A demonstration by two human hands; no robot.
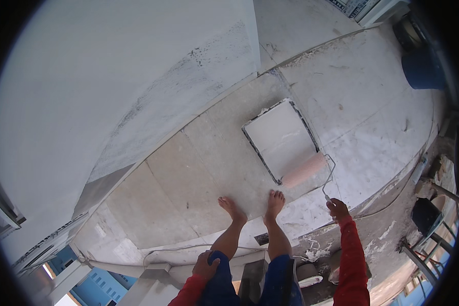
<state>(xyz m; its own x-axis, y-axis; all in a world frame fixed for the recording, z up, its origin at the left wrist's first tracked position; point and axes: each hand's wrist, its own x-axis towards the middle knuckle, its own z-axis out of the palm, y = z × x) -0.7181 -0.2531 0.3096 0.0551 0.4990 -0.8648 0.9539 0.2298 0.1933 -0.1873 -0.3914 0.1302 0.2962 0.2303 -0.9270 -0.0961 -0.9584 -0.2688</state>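
Note:
My right hand (337, 210) is closed around the handle of a paint roller (305, 170). The roller's pale pink sleeve lies across the near end of a rectangular paint tray (260, 156), its wire frame bending round on the right. White paint (280, 133) fills the tray, and its dark rim is smeared with paint. My left hand (205, 265) rests on my left knee, fingers laid over the blue shorts, holding nothing. Both bare feet (232, 208) stand on the floor just short of the tray.
A partly whitened wall (204, 66) rises at the left, with a grey unpainted patch low on it. A blue bucket (423, 69) stands far right. A black container (426, 214) and metal framing (418, 261) are at the right. A cable (199, 248) runs behind my feet.

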